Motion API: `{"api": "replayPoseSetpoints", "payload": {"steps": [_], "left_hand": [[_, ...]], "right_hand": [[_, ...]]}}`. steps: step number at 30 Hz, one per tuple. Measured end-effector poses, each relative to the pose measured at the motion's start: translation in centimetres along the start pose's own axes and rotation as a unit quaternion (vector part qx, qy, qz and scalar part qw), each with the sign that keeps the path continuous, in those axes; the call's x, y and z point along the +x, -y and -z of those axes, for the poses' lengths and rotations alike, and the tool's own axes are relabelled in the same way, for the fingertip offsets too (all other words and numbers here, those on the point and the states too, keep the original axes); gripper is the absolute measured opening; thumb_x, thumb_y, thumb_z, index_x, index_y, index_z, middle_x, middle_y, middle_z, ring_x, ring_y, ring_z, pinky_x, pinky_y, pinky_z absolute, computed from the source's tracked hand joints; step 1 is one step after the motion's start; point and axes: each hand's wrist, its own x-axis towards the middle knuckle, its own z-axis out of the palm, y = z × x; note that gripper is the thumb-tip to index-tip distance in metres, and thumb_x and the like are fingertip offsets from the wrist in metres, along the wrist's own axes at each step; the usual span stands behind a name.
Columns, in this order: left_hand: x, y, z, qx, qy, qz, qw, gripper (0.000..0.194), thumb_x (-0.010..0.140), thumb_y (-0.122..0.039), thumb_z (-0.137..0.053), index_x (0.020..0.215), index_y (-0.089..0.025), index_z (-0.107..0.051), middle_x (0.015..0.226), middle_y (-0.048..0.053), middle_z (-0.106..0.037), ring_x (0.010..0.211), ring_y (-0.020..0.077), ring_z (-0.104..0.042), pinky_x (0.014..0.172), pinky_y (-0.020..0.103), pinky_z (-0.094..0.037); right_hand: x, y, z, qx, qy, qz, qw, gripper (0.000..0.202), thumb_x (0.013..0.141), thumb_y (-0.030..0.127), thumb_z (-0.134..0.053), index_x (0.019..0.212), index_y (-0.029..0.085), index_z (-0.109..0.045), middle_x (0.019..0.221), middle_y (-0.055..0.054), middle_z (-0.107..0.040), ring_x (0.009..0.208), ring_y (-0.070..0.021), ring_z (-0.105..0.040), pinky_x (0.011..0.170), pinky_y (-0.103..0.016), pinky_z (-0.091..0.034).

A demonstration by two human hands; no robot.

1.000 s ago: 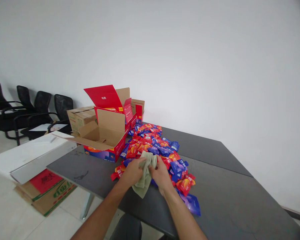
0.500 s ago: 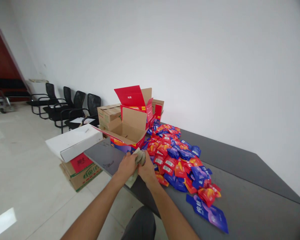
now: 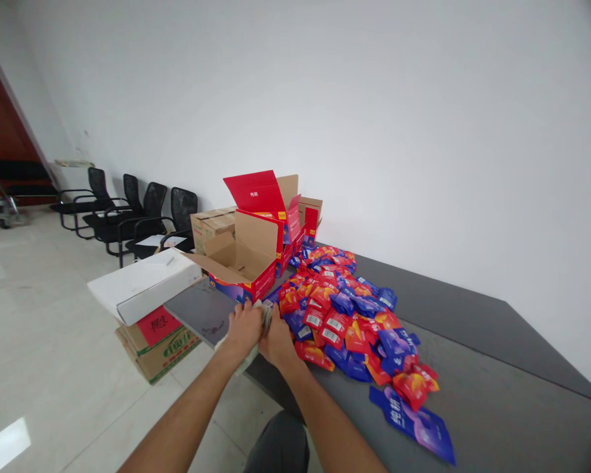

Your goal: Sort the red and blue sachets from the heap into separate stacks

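Note:
Near the front edge of the dark table (image 3: pixel 473 394), my left hand (image 3: pixel 243 326) and my right hand (image 3: pixel 278 338) are closed on a bunched, pale grey-green cloth (image 3: pixel 266 315). Part of it hangs below my left wrist by the table edge. The fingers hide most of its folds. Just beyond my hands stands an open red and blue carton (image 3: pixel 263 287) with its flaps up and brown inner walls. To the right of my right hand lies a heap of red and blue sachets (image 3: pixel 337 322), the closest ones beside my knuckles.
A flat blue pouch (image 3: pixel 416 424) lies at the heap's near end. Behind the open carton is another red carton (image 3: pixel 256 190), with brown boxes (image 3: pixel 211 226) to its left. A white box (image 3: pixel 148 279) sits left of the table above a cardboard box (image 3: pixel 170 351). Black chairs (image 3: pixel 155 203) line the wall.
Both hands, with the cloth between them, have moved slightly left and toward me. The open carton has turned and shifted a little left, showing more of its red side.

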Motion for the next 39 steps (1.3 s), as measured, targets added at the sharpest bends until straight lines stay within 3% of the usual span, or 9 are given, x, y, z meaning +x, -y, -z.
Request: {"api": "replayPoseSetpoints", "payload": {"steps": [7, 12, 17, 23, 26, 30, 35, 39], "left_hand": [[1.0, -1.5, -0.5, -0.018, 0.010, -0.061, 0.998, 0.031, 0.093, -0.023, -0.038, 0.105, -0.021, -0.067, 0.116, 0.013, -0.062, 0.113, 0.0297, -0.049, 0.091, 0.042, -0.039], [1.0, -2.5, -1.1, 0.001, 0.006, -0.051, 0.999, 0.033, 0.093, -0.020, -0.037, 0.108, -0.015, -0.066, 0.118, 0.017, -0.062, 0.118, 0.0320, -0.046, 0.095, 0.046, -0.036], [2.0, -4.9, -1.4, -0.040, -0.039, -0.099, 0.994, 0.039, 0.092, -0.018, -0.040, 0.126, -0.020, -0.059, 0.129, 0.013, -0.059, 0.126, 0.0285, -0.043, 0.103, 0.044, -0.033], [3.0, -10.5, -2.0, -0.091, -0.119, -0.174, 0.973, 0.043, 0.090, -0.020, -0.042, 0.131, -0.020, -0.056, 0.138, 0.011, -0.053, 0.132, 0.0274, -0.041, 0.110, 0.045, -0.031], [2.9, -14.4, -2.0, -0.118, -0.153, -0.224, 0.955, 0.043, 0.090, -0.022, -0.042, 0.131, -0.019, -0.055, 0.139, 0.011, -0.052, 0.134, 0.0280, -0.039, 0.113, 0.047, -0.029], [2.4, -19.8, -2.1, -0.161, -0.178, -0.261, 0.935, 0.047, 0.089, -0.023, -0.045, 0.135, -0.019, -0.052, 0.147, 0.012, -0.043, 0.139, 0.0296, -0.033, 0.114, 0.051, -0.027], [1.0, -25.1, -3.1, -0.182, -0.114, -0.340, 0.915, 0.055, 0.083, -0.025, -0.053, 0.138, -0.022, -0.049, 0.154, 0.010, -0.032, 0.145, 0.0296, -0.020, 0.118, 0.052, -0.015], [-1.0, -27.2, -4.4, -0.184, -0.023, -0.417, 0.890, 0.084, 0.072, -0.046, -0.067, 0.147, -0.029, -0.034, 0.160, 0.006, -0.017, 0.147, 0.0327, -0.006, 0.118, 0.057, -0.004]], "right_hand": [[-0.6, -1.1, 0.6, -0.116, 0.042, 0.009, 0.992, 0.099, 0.053, 0.005, -0.067, 0.144, 0.007, -0.028, 0.116, -0.021, -0.062, 0.107, -0.0346, -0.055, 0.087, -0.040, -0.045], [-1.4, -2.0, 1.5, -0.138, 0.042, 0.015, 0.989, 0.099, 0.052, 0.003, -0.068, 0.143, 0.005, -0.031, 0.120, -0.024, -0.059, 0.112, -0.0366, -0.051, 0.088, -0.042, -0.045], [-2.2, -3.4, 4.1, -0.080, 0.028, 0.041, 0.996, 0.087, 0.059, 0.004, -0.064, 0.141, 0.005, -0.035, 0.121, -0.020, -0.061, 0.106, -0.0291, -0.058, 0.091, -0.036, -0.046], [-4.1, -6.8, 10.5, -0.036, -0.116, 0.054, 0.991, 0.050, 0.077, 0.002, -0.048, 0.124, 0.015, -0.058, 0.115, -0.012, -0.066, 0.107, -0.0234, -0.059, 0.094, -0.034, -0.045], [-5.4, -8.6, 14.2, -0.062, -0.162, 0.057, 0.983, 0.044, 0.079, 0.000, -0.044, 0.114, 0.018, -0.064, 0.110, -0.010, -0.068, 0.104, -0.0222, -0.059, 0.094, -0.035, -0.044], [-7.4, -11.4, 18.3, -0.121, -0.216, 0.039, 0.968, 0.039, 0.083, 0.004, -0.043, 0.110, 0.018, -0.068, 0.120, -0.011, -0.064, 0.111, -0.0232, -0.055, 0.101, -0.039, -0.040], [-10.0, -16.7, 21.9, -0.180, -0.248, -0.046, 0.951, 0.037, 0.089, 0.014, -0.043, 0.115, 0.022, -0.068, 0.132, -0.009, -0.058, 0.121, -0.0249, -0.048, 0.105, -0.044, -0.037], [-11.7, -21.3, 23.8, -0.176, -0.233, -0.122, 0.949, 0.039, 0.094, 0.026, -0.040, 0.125, 0.023, -0.064, 0.137, -0.011, -0.054, 0.129, -0.0255, -0.045, 0.108, -0.045, -0.034]]}}
